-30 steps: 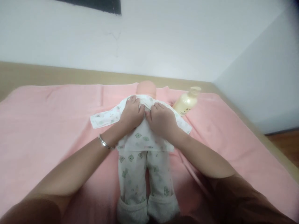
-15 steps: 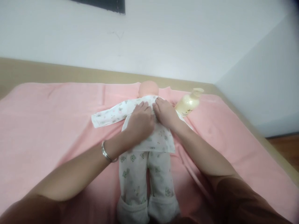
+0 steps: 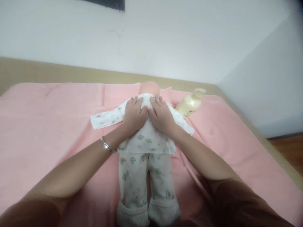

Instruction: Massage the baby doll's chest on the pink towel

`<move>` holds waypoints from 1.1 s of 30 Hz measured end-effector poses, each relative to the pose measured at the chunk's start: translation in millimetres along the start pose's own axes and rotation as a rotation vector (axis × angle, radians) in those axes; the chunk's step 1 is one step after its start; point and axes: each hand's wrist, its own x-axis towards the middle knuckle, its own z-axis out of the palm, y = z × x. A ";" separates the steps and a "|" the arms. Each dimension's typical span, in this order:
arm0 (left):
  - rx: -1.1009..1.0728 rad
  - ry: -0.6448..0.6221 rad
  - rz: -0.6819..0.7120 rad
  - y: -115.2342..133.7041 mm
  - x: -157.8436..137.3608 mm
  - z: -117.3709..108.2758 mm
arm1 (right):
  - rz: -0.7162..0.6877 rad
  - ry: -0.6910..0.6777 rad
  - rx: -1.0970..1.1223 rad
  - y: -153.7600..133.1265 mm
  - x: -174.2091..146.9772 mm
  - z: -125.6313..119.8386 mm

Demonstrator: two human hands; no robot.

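Observation:
A baby doll [image 3: 149, 87] lies with its legs toward me; only the smooth back of its head shows, so it seems to be face down. It wears a white printed shirt [image 3: 146, 142] and matching white trousers [image 3: 133, 179] with turned-up cuffs. My left hand [image 3: 134, 115] rests flat on the left side of the upper back, fingers stretched toward the head. On the right side of the back lies my right hand [image 3: 162, 116], also flat with fingers extended. The two thumbs nearly meet in the middle. Both hands press on the shirt and hold nothing.
A pale yellow pump bottle [image 3: 190, 104] leans or lies right of the doll, by its right sleeve. Under everything spreads a pink sheet [image 3: 47, 126] with creases, over a tan surface [image 3: 59, 71]. A white wall [image 3: 142, 41] stands behind.
My left hand has moved left and flattened out beside the right one, thumbs now close together. My right hand has settled flatter, and the shirt's right sleeve shows more.

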 end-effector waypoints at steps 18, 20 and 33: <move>-0.028 0.002 -0.028 0.9 1.1 -0.5 | 0.007 0.011 -0.009 4.8 1.9 3.4; -0.020 -0.005 -0.027 1.3 1.2 -1.7 | 0.002 0.014 0.009 6.3 2.8 4.1; -0.038 -0.110 -0.007 37.7 -27.5 -13.5 | 0.013 -0.046 0.024 12.9 11.3 -3.9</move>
